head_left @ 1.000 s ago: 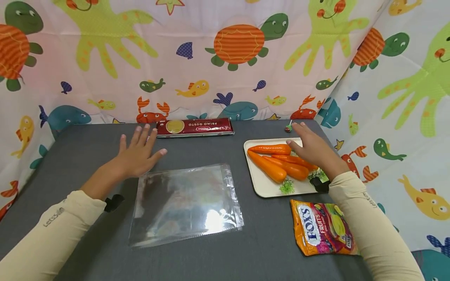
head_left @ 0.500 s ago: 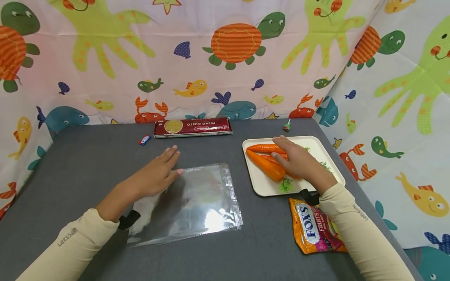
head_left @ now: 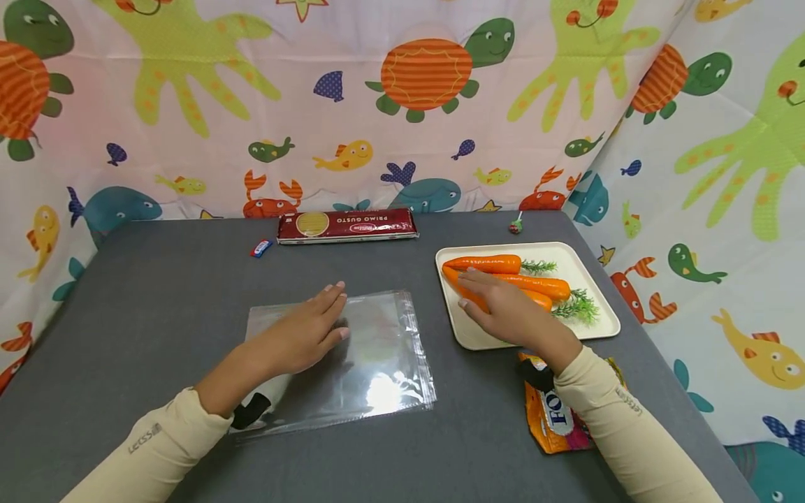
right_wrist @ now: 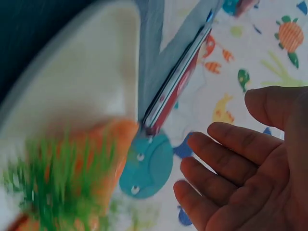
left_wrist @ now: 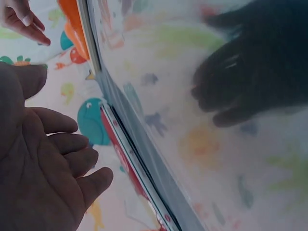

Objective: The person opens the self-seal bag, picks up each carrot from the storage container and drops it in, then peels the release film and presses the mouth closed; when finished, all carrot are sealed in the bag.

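White glare sits on the clear bag (head_left: pixel 377 360), while both wrist views are dim, the carrot greens (right_wrist: pixel 67 178) blurred.

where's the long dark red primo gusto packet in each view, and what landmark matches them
Head: the long, dark red PRIMO GUSTO packet, just above and left of centre.
Left wrist: the packet slants across the lower half, mostly left.
Right wrist: the packet slants through the upper middle.
Shared landmark: the printed teal whale near one packet end.

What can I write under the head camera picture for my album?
Left fingers hover over clear plastic, right fingers over orange carrots on a cream tray.
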### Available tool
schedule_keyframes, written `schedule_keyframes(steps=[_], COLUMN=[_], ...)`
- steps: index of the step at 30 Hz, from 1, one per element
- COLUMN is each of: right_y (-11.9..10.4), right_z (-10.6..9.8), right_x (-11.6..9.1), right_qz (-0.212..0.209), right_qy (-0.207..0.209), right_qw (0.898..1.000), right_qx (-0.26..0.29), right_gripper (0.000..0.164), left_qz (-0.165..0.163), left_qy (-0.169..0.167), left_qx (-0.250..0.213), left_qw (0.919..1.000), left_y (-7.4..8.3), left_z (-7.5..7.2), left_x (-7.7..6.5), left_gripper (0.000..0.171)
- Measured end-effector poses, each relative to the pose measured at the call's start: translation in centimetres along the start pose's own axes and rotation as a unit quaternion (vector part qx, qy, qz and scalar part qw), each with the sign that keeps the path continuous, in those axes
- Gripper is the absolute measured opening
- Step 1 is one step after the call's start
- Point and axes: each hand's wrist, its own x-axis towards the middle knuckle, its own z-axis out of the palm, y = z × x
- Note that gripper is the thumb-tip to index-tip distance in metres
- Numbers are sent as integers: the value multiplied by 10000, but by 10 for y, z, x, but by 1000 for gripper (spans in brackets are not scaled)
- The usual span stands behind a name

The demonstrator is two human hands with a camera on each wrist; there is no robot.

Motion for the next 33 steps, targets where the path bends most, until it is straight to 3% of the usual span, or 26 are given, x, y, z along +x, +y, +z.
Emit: schedule_keyframes(steps=[6, 15, 25, 33], right_y=[-19, -50, -55, -58], right_z=[16, 38, 66, 69], right_x=[-2, -10, -10, -11], right_qz=[-528, -804, -994, -872], right_qy=[-153, -911, -1346, -1527], right_qw=[9985, 9926, 9858, 9840], right_qx=[-15, 64, -150, -275], right_gripper=[45, 51, 51, 48], left_qz=[305, 579, 297, -85], left_qy=[-322, -743, -541, -914], left_qx=[113, -42, -187, -1], left_qw=[9989, 9955, 9979, 9958], left_y=[6, 18, 30, 37], left_z=[13, 31, 43, 51], left_x=[6, 2, 11, 18], left_gripper=[89, 87, 81, 85])
